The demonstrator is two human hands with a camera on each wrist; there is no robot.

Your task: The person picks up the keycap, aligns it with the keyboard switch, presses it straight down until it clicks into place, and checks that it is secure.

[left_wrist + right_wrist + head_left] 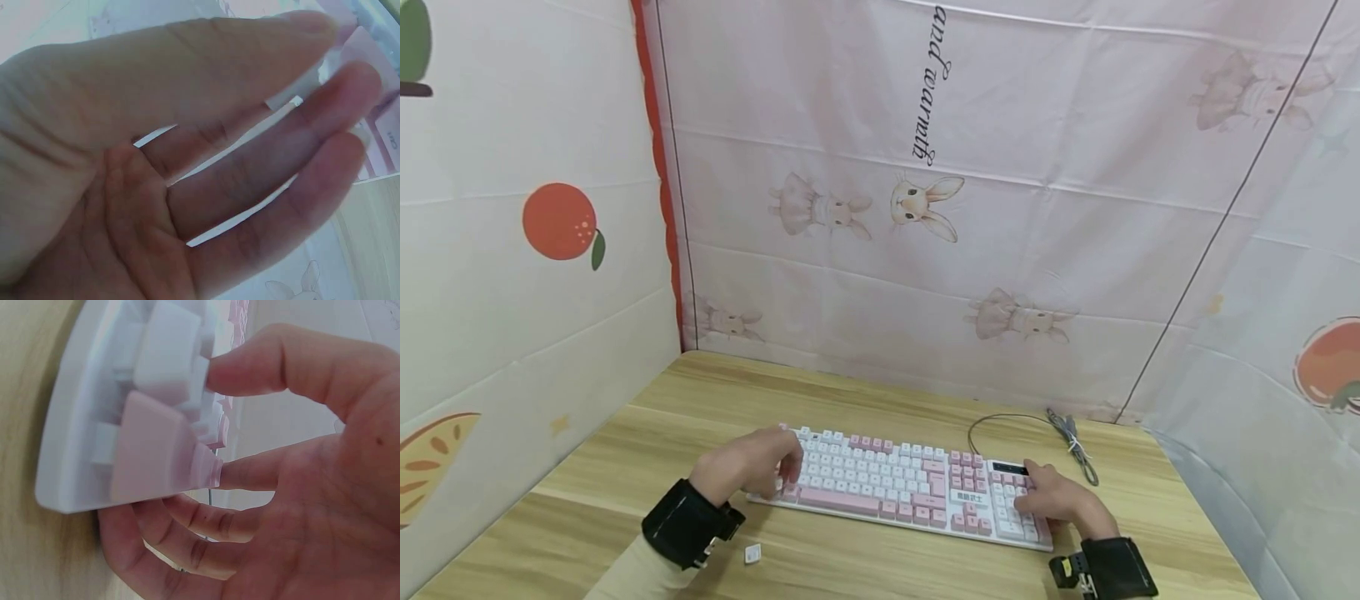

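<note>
A white and pink keyboard [865,471] lies lengthwise across the wooden table. My left hand [751,462] is bent over its left end, fingertips down at the keys and thumb near the front left corner. In the left wrist view, the thumb [187,81] covers much of the index finger, and pink keys [372,81] show past the fingertips; I cannot tell whether they pinch anything. My right hand [1060,497] grips the keyboard's right end. Its thumb [250,369] rests against the number keys, and several fingers [175,544] curl beneath the edge.
A small white keycap-like square [752,554] lies on the table [850,567] in front of the keyboard's left end. Behind the right end, a grey cable [1071,442] is bundled and tied. Printed cloth walls [850,333] stand behind and at both sides.
</note>
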